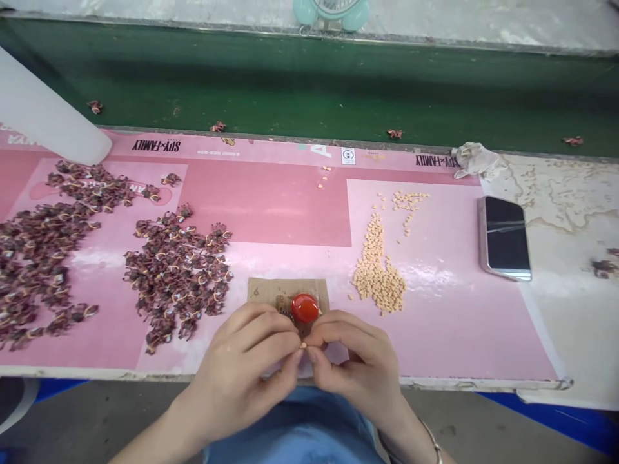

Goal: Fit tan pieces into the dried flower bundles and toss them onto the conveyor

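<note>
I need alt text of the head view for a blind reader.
Left hand and right hand meet at a tiny pale bit, near a glossy red object on brown cardboard. Dark bundles lie at left on the pink mat; pale pieces and a phone lie at right.

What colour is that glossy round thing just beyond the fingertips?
The glossy round thing is bright orange-red, seen best in the head view.

A phone (507, 240), its dark screen up, lies at the right edge of a pink printed sheet (271, 206) covering the bench (575, 309). Near it sits a crumpled white wad (478, 161). A white cylinder (48, 106) slants in at left; beyond a green strip (290, 80) stands a turquoise fan (355, 15).
</note>
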Available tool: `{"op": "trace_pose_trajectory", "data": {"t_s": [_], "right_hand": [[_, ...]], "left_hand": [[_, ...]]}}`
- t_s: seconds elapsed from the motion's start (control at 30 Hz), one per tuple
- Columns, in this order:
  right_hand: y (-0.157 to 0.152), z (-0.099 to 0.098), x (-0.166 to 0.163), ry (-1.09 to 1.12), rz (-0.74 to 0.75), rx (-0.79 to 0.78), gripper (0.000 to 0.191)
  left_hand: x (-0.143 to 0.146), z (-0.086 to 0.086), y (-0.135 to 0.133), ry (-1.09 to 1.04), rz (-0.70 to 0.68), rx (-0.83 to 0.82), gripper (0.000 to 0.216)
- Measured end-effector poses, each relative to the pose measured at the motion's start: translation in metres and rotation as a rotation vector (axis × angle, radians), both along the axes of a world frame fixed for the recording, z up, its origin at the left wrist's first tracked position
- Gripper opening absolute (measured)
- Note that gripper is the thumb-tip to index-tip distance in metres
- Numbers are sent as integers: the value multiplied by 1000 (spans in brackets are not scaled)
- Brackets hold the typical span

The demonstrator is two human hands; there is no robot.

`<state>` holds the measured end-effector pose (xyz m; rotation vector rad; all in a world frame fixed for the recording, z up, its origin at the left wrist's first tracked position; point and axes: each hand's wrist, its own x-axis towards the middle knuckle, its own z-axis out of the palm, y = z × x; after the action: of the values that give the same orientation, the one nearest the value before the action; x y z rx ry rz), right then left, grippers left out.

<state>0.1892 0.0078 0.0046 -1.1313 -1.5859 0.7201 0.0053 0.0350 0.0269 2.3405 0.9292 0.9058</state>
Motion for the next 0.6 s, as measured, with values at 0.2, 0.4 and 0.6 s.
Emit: {"op": "trace_pose_trajectory", "data": {"t_s": [0.2,0.4,0.6], "right_hand": [[4,1,27,-72,-153,38,17],[-3,-3,42,-136,-178,51,18],[-7,-3,49,-288,-194,81,17]], "left_hand": [[-27,19,91,433,-6,41,18],[-22,13,260,561,433,-128,70],[-5,1,317,496,526,-173,56]]}}
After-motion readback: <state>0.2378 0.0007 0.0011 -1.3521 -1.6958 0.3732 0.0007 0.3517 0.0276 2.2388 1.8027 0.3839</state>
